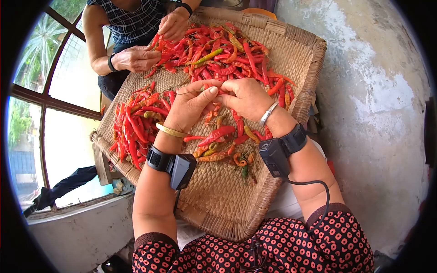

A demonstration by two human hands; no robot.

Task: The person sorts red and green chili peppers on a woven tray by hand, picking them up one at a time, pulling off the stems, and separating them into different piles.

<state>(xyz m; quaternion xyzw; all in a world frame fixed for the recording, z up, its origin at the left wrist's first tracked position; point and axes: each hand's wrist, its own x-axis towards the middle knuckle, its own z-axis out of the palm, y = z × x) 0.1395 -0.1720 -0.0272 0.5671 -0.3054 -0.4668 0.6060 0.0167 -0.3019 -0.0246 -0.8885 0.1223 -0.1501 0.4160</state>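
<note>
Both arms reach forward from below. The wrists bend in, so the hands meet over the middle of the woven tray [314, 68]. The left hand [191, 108] lies with its back up and its thumb points at the other hand. The right hand [246, 98] is curled, knuckles up. Each hand's grip is pressed together on one small red chili [221, 91], which sits between the fingertips, mostly hidden. A few loose chilies [218, 134] lie under the hands. Another person's hand [174, 25] touches the big pile [227, 50] at the far end.
</note>
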